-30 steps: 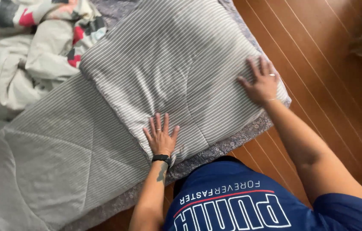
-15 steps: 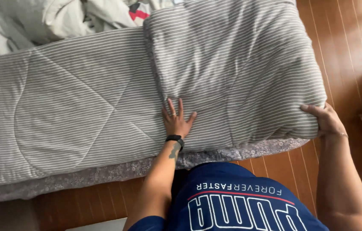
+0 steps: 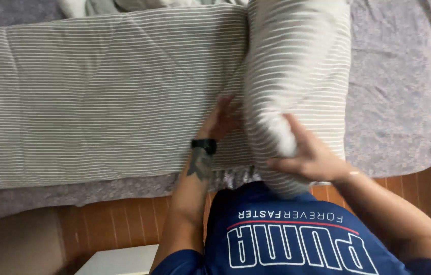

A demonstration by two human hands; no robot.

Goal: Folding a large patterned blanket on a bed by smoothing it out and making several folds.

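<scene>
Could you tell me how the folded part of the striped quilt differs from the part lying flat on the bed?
The folded part is thick, bulging and raised; the flat part is a thin, smooth single layer. The right hand grips the folded part's near end, while the left hand presses the flat part beside the fold. Both share the same grey-and-white stripes.

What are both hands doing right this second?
Left hand: open, fingers pressed against the rolled end of the striped quilt.
Right hand: curled around the near end of the roll, gripping it.
</scene>
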